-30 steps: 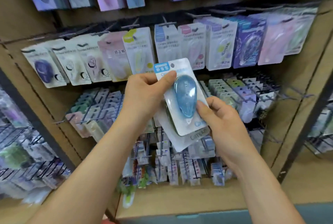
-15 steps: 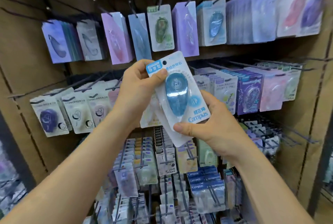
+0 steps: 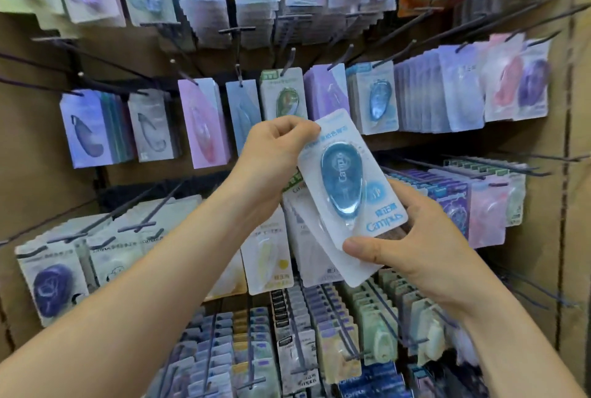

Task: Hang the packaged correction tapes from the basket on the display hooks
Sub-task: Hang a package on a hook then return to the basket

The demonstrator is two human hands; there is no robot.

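While both hands are raised in front of a wall of display hooks, a person holds a small fanned stack of packaged correction tapes. The front pack (image 3: 350, 186), a white card with a blue teardrop-shaped tape under a clear blister, sits tilted, its top leaning left. The left hand (image 3: 271, 157) pinches the pack's top left corner between thumb and fingers. The right hand (image 3: 412, 244) clamps the lower end of the stack, thumb across the front and fingers behind. At least two more packs (image 3: 307, 231) show from behind the front pack, slipping out below and to its left.

Above and to the right of the front pack hangs a matching row of blue tapes (image 3: 375, 98) on a dark hook (image 3: 391, 55) that juts out toward the viewer. That looks like the likely target, though this is a judgement. Many other hooks around the front pack carry purple, pink, green and white packs. No basket is in view.

Risks from here: the left thumb appears to cover the card's hanging hole, so the hook tip could miss it or tear the card. The loosely fanned packs behind could slide out of the right hand while the front pack is lifted away. Neighbouring hooks stand close together, so the pack could land among the purple ones.
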